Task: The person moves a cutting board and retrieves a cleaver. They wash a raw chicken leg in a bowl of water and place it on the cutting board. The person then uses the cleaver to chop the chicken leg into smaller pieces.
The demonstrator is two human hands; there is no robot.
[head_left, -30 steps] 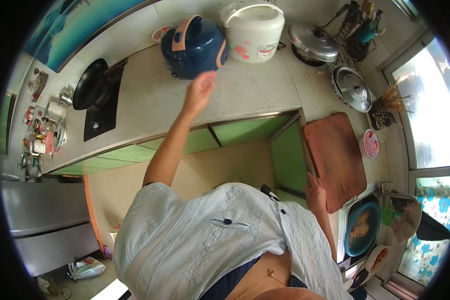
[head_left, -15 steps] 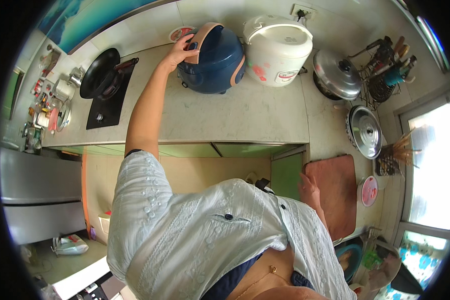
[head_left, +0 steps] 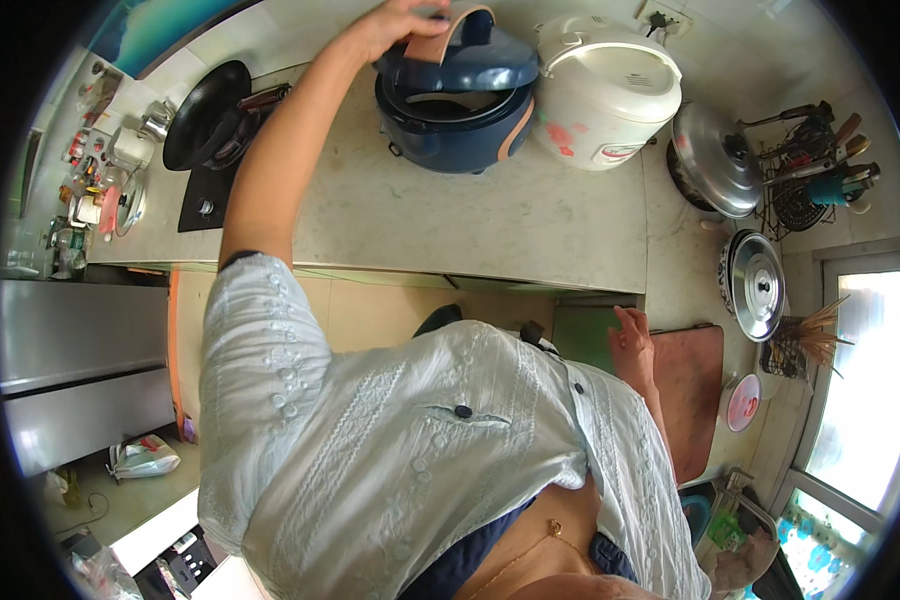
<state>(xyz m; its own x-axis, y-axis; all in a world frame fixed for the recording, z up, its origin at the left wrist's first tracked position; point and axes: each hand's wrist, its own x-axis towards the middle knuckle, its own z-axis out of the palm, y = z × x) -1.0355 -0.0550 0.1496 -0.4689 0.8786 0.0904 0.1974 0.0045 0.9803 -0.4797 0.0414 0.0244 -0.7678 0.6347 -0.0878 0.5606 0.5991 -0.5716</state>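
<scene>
Left hand: left hand (head_left: pixel 402 27) at the blue cooker's lid handle (head_left: pixel 433 48), fingertips curled on its left end; whether they pinch or only press, cannot tell.
Right hand: right hand (head_left: pixel 630 345) to the right of the blue cooker and nearer the body, fingers loosely spread, nothing held.
Lid: lid (head_left: pixel 495 72) part-raised on the blue cooker, gap facing the person; judged stiff, smooth, slippery if wet.
Hold: the handle looks the surest place.
Body: blue cooker (head_left: pixel 450 143) on the desk (head_left: pixel 450 220), against the wall side; probably heavy, best taken low from both sides.
Right clearance: white cooker (head_left: pixel 610 115) close beside the blue cooker; tight.
Left clearance: bare desk between the blue cooker and the wok (head_left: pixel 205 115).
Front edge: well nearer the body than the blue cooker, bare desk between.
</scene>
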